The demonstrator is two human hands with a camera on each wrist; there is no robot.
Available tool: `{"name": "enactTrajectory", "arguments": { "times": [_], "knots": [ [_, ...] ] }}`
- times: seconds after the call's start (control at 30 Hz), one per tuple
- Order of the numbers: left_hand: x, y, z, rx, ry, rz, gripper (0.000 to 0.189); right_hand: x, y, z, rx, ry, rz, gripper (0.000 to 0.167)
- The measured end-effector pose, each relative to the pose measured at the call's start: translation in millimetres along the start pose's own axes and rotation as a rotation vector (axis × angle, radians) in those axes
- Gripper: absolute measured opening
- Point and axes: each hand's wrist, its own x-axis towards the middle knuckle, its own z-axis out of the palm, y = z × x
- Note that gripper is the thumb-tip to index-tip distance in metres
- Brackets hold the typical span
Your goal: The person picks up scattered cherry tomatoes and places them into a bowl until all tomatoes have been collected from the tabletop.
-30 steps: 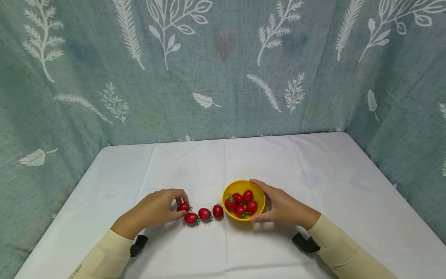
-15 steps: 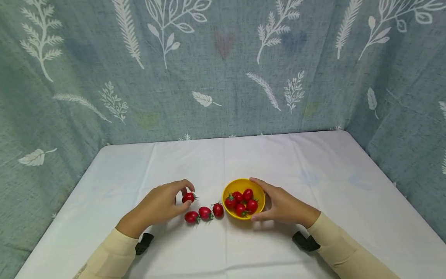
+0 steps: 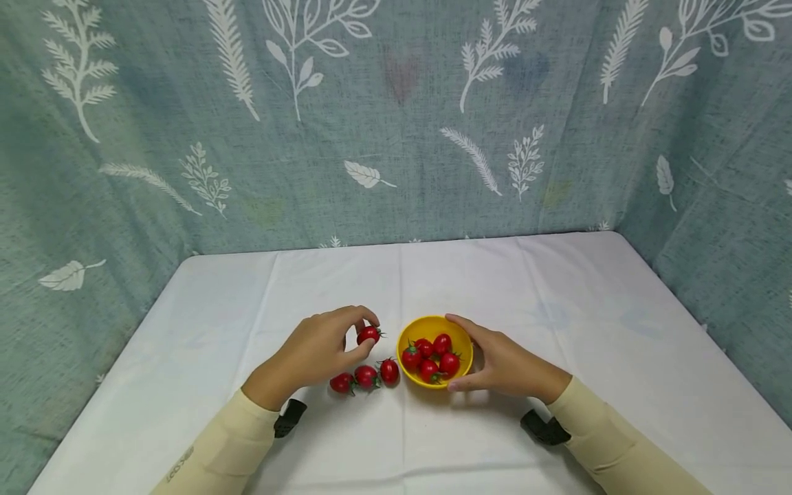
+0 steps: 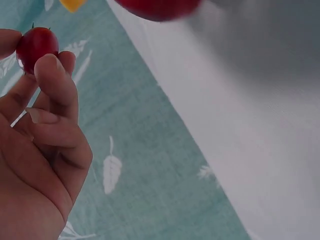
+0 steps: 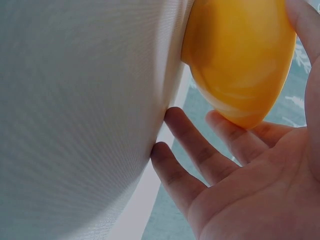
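- Left hand (image 3: pixel 328 347): thumb and fingertips nearly closed, pinching one cherry tomato (image 3: pixel 369 335); remaining fingers curled loosely behind.
- Held tomato sits above the cloth, left of the bowl, past the loose row.
- Handling, my read: light pinch is enough, skin looks slick. Clear the rim, release low so it doesn't bounce or roll.
- Looks: small, oval, glossy deep red, green calyx toward the bowl.
- Right hand (image 3: pixel 504 361): spread wide, thumb near side, finger far side, steadying the yellow bowl (image 3: pixel 421 328). Worth keeping that light; too much push could tip it.
- Bowl: five tomatoes (image 3: pixel 449 364) visible.
- White cloth (image 3: pixel 346 447): three loose tomatoes (image 3: pixel 366 377) in a row, rightmost just beside the bowl.
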Motion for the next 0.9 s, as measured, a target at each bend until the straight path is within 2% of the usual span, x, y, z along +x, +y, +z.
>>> {"name": "enactTrajectory", "arguments": {
  "times": [0.27, 0.67, 0.9],
  "knots": [
    [12.5, 13.9, 3.7, -0.010, 0.017, 0.045, 0.024, 0.2, 2.4, 0.4, 0.003, 0.008, 0.006, 0.108],
    [22.2, 33.5, 14.5, -0.033, -0.031, 0.069, 0.027, 0.2, 3.1, 1.3, 0.012, 0.006, -0.005, 0.106],
    [25.1, 37.2, 22.3, -0.064, -0.046, 0.088, 0.026, 0.5, 2.8, 0.0, 0.013, 0.006, -0.010, 0.106]
  ]
}}
